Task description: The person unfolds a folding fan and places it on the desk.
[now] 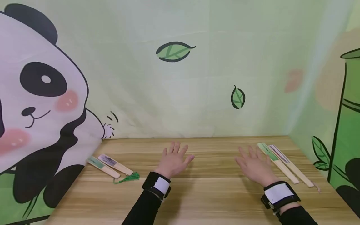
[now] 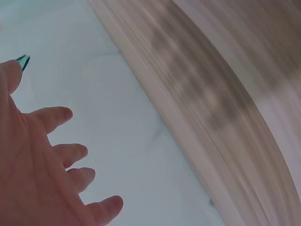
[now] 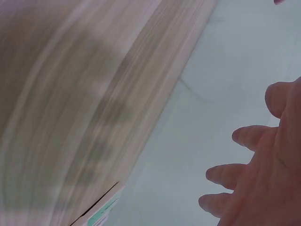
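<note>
Above the middle of the table my left hand [image 1: 172,161] is held with fingers spread and nothing in it. My right hand [image 1: 256,165] is likewise spread and holds nothing, overlapping the edge of a green-and-white folded fan [image 1: 281,165] in the head view. Beside that fan lies a second folded fan [image 1: 292,165] with a reddish print and a pale pink tassel. On the left side lie two shorter-looking folded fans, one with a green panel [image 1: 104,167] and one with a dark purple print [image 1: 116,164]. A green tassel [image 1: 132,177] lies at their near ends.
The wood-grain table [image 1: 208,200] ends at a pale green backdrop [image 1: 208,109] printed with a panda [image 1: 36,103], leaves and bamboo. Another printed wall [image 1: 306,125] borders the table on the right. Black bands with white patches circle both wrists.
</note>
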### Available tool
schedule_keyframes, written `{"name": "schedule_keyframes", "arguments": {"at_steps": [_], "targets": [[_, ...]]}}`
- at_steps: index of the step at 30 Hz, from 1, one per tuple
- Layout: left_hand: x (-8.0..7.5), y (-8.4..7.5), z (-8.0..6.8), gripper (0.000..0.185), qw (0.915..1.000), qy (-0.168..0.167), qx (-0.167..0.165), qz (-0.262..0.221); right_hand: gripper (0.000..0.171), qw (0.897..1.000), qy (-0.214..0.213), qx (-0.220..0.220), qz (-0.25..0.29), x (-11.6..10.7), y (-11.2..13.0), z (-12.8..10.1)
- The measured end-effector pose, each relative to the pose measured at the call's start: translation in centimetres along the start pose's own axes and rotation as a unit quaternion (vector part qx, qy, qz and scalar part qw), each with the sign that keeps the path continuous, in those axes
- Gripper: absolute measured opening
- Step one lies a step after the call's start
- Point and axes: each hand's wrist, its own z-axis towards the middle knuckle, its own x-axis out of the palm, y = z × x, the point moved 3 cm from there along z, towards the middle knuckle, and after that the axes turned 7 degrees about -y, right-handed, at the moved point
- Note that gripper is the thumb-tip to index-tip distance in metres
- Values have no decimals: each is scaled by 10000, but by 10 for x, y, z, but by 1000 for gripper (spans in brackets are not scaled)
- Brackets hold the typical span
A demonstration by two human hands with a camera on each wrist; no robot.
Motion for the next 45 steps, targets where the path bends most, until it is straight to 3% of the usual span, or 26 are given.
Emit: {"name": "schedule_keyframes", "arguments": {"at_steps": [14, 27, 33, 45], "targets": [[35, -61, 19, 64, 9983, 134, 575, -30, 74, 9995, 175, 272, 65, -5, -49, -15], [59, -120, 30, 58, 9933, 281, 1079, 291, 60, 9937, 232, 1046, -336, -14, -108, -30], [75, -144, 31, 55, 9897, 313, 1309, 480, 64, 9911, 235, 1243, -403, -20, -129, -35], [82, -204, 49, 51, 9866, 172, 1575, 389, 65, 9844, 229, 1673, -496, -21, -153, -29]]}}
